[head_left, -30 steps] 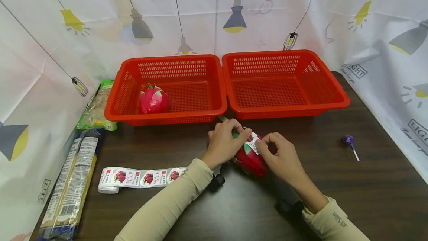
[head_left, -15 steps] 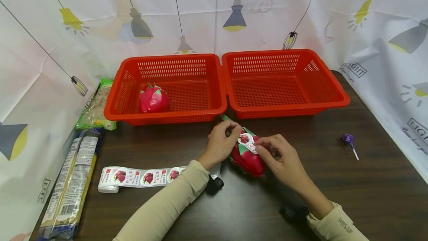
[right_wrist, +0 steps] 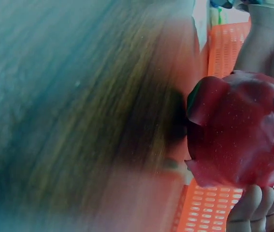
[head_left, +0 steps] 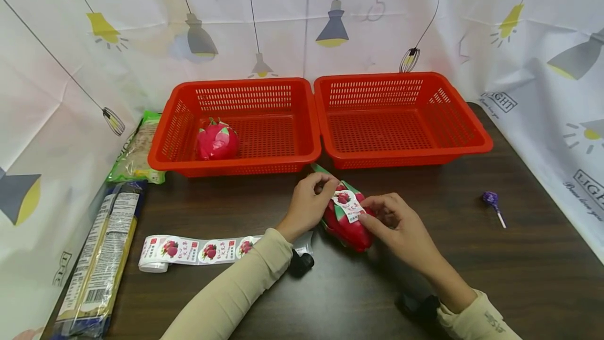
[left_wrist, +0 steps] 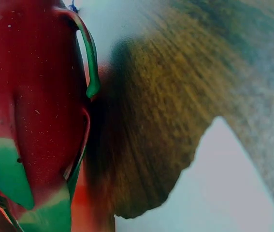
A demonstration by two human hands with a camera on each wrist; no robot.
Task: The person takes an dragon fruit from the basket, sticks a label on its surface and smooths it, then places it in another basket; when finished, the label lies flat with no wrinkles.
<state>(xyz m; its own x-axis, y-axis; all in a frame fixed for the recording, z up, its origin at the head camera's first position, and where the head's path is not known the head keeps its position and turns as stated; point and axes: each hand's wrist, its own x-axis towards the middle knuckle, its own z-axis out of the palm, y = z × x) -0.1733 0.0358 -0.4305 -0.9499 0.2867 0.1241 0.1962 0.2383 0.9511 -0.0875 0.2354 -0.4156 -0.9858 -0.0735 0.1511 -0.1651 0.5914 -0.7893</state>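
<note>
A toy-like red dragon fruit with green-tipped scales lies on the dark table before the two baskets. Across its upper side is a white dragon fruit sticker. My left hand pinches the sticker's upper left edge between thumb and index finger. On the opposite side, my right hand pinches the sticker's lower right edge, its other fingers curled close to the fruit. In the right wrist view the dragon fruit shows its rounded end, with fingertips under it. The left wrist view shows the scaly side.
Two red baskets stand at the back; the left one holds another dragon fruit. A sticker roll stretches out under the left forearm. Packaged bags lie along the left edge. A purple lollipop lies at right.
Both hands have shifted slightly, the left one back towards the left and the right one a little lower. More of the sticker's face, with its lower print, shows now.
</note>
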